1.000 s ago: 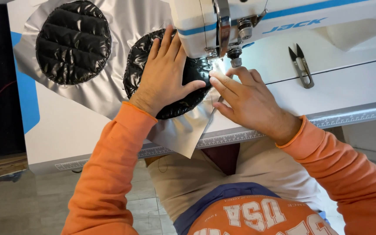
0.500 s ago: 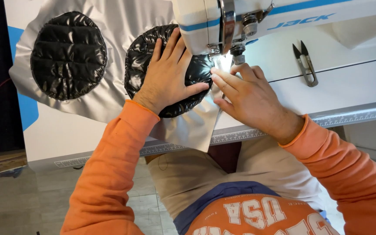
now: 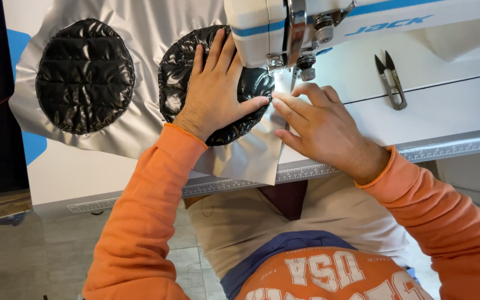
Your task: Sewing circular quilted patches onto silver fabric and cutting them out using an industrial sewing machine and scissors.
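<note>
White sewing table (image 3: 445, 111) carries silver fabric (image 3: 156, 33), where the left hand (image 3: 215, 89) presses spread fingers flat on a black quilted round patch (image 3: 176, 78) while the right hand (image 3: 320, 125) holds its fingers together beside the needle.

Machine head (image 3: 284, 28) blocks above; snips (image 3: 391, 80) rightward.

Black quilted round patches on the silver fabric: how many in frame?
2. One black quilted patch lies uncovered at the left of the silver fabric. The other patch sits by the sewing machine, under the left hand. More may be hidden beyond the frame.
</note>
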